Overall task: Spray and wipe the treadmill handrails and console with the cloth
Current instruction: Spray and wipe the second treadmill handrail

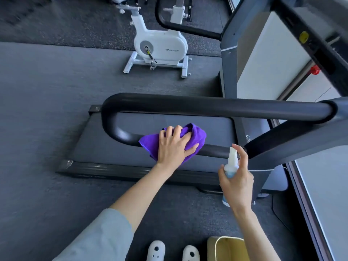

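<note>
A: Handrail [216, 107] loop runs left-right across my view; its lower bar [216, 150] lies just ahead of both hands.
B: Hands?
A: My left hand [174, 146] presses the purple cloth [195, 133] onto that lower bar, fingers curled over it. My right hand [238, 178] grips the spray bottle [231, 162], nozzle toward the bar, just right of the cloth.
B: Next?
A: Probably wiping rightward along the bar.

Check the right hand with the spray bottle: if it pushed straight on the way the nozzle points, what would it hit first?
Most likely the lower handrail bar: the right hand holds the spray bottle with its nozzle just short of that bar, right of the purple cloth. Depth is unclear from one view.
</note>
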